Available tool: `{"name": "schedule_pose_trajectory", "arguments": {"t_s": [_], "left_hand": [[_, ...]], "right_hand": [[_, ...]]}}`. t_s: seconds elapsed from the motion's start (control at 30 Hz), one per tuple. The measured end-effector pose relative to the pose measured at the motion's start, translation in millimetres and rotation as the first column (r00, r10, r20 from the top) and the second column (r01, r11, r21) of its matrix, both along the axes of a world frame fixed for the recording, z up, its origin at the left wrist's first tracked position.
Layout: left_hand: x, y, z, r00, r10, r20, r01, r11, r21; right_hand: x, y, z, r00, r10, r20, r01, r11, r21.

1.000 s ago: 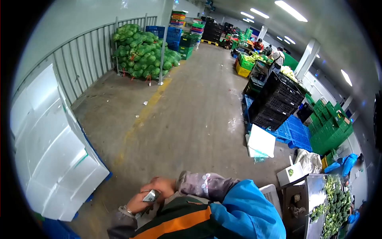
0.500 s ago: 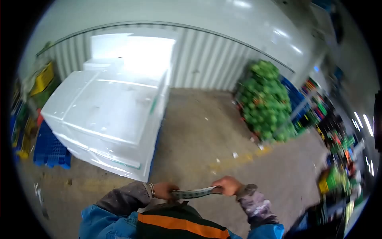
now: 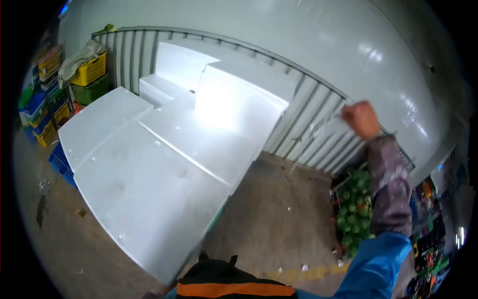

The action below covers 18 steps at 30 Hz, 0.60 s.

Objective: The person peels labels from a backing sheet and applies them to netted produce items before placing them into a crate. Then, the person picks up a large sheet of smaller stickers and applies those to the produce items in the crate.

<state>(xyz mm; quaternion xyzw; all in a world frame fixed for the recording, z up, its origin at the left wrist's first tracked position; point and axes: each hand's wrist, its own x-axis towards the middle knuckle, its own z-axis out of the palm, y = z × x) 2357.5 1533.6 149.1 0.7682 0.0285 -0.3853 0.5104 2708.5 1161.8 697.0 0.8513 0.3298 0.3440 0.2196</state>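
My right hand [image 3: 361, 119] is raised high at the right, in front of the ribbed wall, with its fingers closed and blurred by motion. A pale, thin, smeared strip [image 3: 318, 127] trails from it down to the left. Its exact shape is lost in the blur. At the bottom edge, by the near corner of the boxes, a small brownish patch may be part of my left hand; its fingers are hidden. Large white foam boxes [image 3: 149, 164] stand stacked before me, with taller ones [image 3: 239, 94] at the back.
Green vegetables [image 3: 354, 209] are heaped at the right against the wall. Yellow and green crates [image 3: 89, 74] stand at the far left. A blue pallet [image 3: 62, 164] shows beside the boxes. Litter lies on the concrete floor [image 3: 269, 209]; more crates [image 3: 430, 234] are at far right.
My hands held a patterned strip stretched between them low in front of me. Now my right hand has swung up and right, the left has dropped almost out of view, and the boxes appear closer.
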Motion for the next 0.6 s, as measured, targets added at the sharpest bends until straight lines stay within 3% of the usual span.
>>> {"name": "schedule_pose_trajectory", "arguments": {"t_s": [0.17,0.3,0.43,0.47,0.5,0.6], "left_hand": [[74,2,19,0.980,0.192,0.043,-0.195,0.979,0.053],[114,-11,22,0.926,0.372,0.067,-0.377,0.922,0.092],[139,-45,9,0.811,0.583,0.053,-0.583,0.799,0.148],[144,-55,8,0.777,0.627,0.047,-0.625,0.763,0.165],[150,-66,8,0.740,0.672,0.040,-0.667,0.723,0.179],[165,-97,11,0.626,0.779,0.026,-0.766,0.608,0.207]], "right_hand": [[163,62,75,0.922,-0.001,0.388,-0.054,0.990,0.132],[257,108,68,0.667,0.073,0.741,-0.233,0.966,0.114],[383,139,-32,0.786,0.202,0.585,-0.265,0.964,0.023],[410,143,-57,0.869,0.227,0.440,-0.263,0.965,0.022],[426,143,-75,0.874,0.313,0.371,-0.315,0.947,-0.055],[439,141,-93,0.936,0.349,-0.052,-0.351,0.934,-0.058]]}}
